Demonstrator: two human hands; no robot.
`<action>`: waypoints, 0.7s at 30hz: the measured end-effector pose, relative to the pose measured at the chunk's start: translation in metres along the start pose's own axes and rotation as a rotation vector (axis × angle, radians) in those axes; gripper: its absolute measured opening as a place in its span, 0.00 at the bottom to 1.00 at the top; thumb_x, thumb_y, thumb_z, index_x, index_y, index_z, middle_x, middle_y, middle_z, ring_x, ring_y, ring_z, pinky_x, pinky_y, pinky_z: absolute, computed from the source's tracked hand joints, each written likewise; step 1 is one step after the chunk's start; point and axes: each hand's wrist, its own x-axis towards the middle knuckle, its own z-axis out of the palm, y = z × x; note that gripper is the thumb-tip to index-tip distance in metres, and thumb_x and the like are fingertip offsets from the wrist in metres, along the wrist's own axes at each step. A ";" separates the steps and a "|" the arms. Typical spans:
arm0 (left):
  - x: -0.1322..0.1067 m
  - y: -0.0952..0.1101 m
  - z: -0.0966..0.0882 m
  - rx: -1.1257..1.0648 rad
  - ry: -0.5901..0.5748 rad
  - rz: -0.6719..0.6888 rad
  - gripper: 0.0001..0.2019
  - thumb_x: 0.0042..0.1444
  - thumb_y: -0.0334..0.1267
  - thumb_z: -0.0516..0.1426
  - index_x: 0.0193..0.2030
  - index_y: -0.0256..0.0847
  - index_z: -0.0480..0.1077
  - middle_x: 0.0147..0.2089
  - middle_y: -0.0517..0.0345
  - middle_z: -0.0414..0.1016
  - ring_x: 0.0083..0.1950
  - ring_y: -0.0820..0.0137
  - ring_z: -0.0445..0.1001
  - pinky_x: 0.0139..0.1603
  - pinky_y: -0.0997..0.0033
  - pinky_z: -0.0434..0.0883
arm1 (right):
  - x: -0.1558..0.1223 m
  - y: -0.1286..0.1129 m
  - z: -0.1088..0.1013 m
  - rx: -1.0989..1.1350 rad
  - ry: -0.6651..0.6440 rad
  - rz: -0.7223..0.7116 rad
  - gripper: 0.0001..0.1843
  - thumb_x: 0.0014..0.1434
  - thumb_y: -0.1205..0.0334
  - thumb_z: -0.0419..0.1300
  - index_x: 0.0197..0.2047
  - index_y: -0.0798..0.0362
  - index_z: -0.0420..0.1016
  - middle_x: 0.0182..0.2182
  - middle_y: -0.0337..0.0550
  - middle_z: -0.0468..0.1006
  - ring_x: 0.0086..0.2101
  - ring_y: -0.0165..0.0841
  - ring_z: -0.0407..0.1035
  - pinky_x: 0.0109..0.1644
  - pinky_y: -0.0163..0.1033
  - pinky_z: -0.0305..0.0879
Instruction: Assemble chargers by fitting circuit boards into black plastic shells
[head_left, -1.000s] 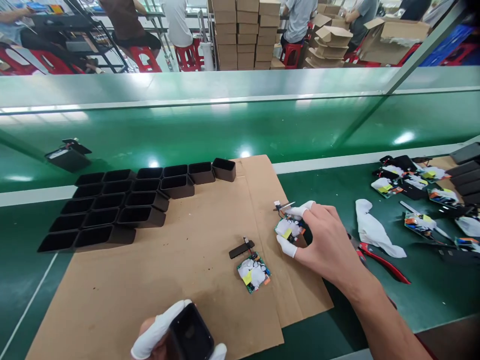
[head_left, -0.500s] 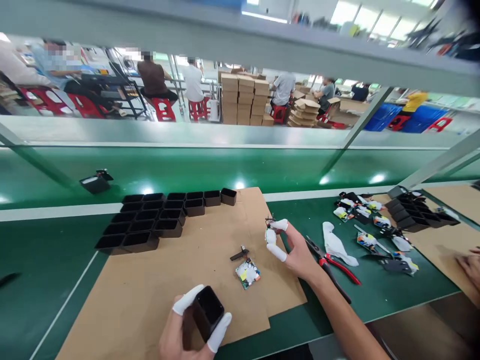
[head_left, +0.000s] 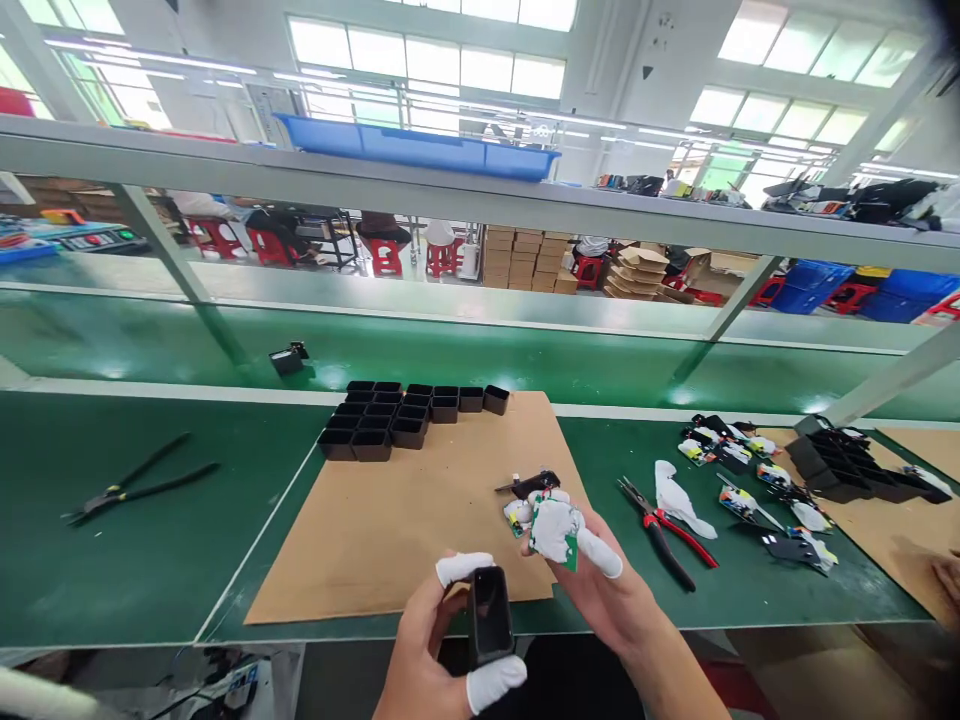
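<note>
My left hand (head_left: 427, 640), with white covers on the fingertips, is closed around an open-topped black plastic box (head_left: 492, 612). Its mouth faces up towards me, tilted a little. In my right hand (head_left: 611, 590), also with white fingertip covers, is a green circuit board (head_left: 555, 530) coated with a white filler on the face I see. The held board is just above and right of the box, apart from it. Behind it, a second circuit board (head_left: 515, 517) lies partly hidden on the cardboard sheet (head_left: 405, 540). A black piece (head_left: 536, 486) shows just beyond the held board.
Rows of black boxes (head_left: 373, 447) stand at the cardboard's far left. Red-handled pliers (head_left: 664, 535), a white glove-like piece (head_left: 679, 500) and several circuit boards (head_left: 739, 500) lie on the right. Black-handled pliers (head_left: 127, 493) lie on the left. Another person's hand (head_left: 946, 578) shows at the right edge.
The head view has shifted up and left. My right hand has brought the circuit board down nearer the box and turned its white-coated face into view. My left hand still holds the box.
</note>
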 end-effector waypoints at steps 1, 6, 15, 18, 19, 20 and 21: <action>-0.007 0.001 -0.002 -0.023 0.004 -0.007 0.43 0.34 0.59 0.81 0.58 0.47 0.80 0.59 0.47 0.85 0.59 0.51 0.85 0.64 0.58 0.80 | -0.001 0.005 0.003 0.022 0.030 0.018 0.21 0.59 0.43 0.77 0.50 0.45 0.87 0.45 0.45 0.85 0.44 0.40 0.79 0.56 0.47 0.76; -0.023 0.007 -0.019 -0.030 0.054 -0.039 0.42 0.35 0.56 0.81 0.58 0.46 0.78 0.58 0.46 0.85 0.56 0.50 0.86 0.59 0.56 0.83 | 0.012 0.042 -0.004 0.060 0.223 0.062 0.23 0.59 0.38 0.77 0.47 0.46 0.85 0.42 0.42 0.84 0.43 0.36 0.77 0.51 0.41 0.78; -0.020 0.026 -0.049 0.013 0.064 -0.022 0.38 0.35 0.51 0.82 0.55 0.46 0.82 0.60 0.44 0.82 0.58 0.49 0.84 0.59 0.57 0.83 | -0.004 0.048 0.025 -0.272 0.103 -0.142 0.19 0.63 0.45 0.74 0.52 0.45 0.80 0.46 0.48 0.83 0.50 0.46 0.79 0.56 0.52 0.78; -0.018 0.027 -0.054 -0.052 -0.082 -0.035 0.39 0.37 0.48 0.82 0.58 0.46 0.82 0.62 0.42 0.79 0.61 0.46 0.82 0.59 0.56 0.83 | -0.024 0.037 0.039 -0.300 -0.017 -0.207 0.29 0.58 0.48 0.78 0.60 0.41 0.79 0.52 0.53 0.84 0.51 0.50 0.81 0.56 0.57 0.80; -0.019 0.027 -0.054 -0.075 -0.113 -0.044 0.40 0.36 0.48 0.83 0.59 0.47 0.81 0.62 0.42 0.79 0.61 0.45 0.82 0.59 0.55 0.83 | -0.030 0.034 0.041 -0.324 -0.066 -0.228 0.31 0.56 0.49 0.79 0.61 0.40 0.79 0.52 0.54 0.84 0.51 0.51 0.81 0.56 0.58 0.81; -0.021 0.026 -0.055 -0.093 -0.127 -0.048 0.42 0.35 0.47 0.83 0.60 0.47 0.81 0.62 0.42 0.79 0.61 0.45 0.83 0.59 0.55 0.83 | -0.037 0.032 0.043 -0.347 -0.107 -0.248 0.32 0.56 0.49 0.79 0.61 0.40 0.79 0.52 0.54 0.84 0.50 0.52 0.81 0.56 0.59 0.81; -0.024 0.026 -0.054 -0.105 -0.126 -0.044 0.43 0.34 0.48 0.83 0.60 0.47 0.81 0.63 0.42 0.78 0.61 0.45 0.83 0.60 0.55 0.83 | -0.043 0.032 0.043 -0.362 -0.132 -0.263 0.34 0.56 0.48 0.79 0.63 0.40 0.78 0.51 0.55 0.84 0.51 0.53 0.81 0.56 0.61 0.80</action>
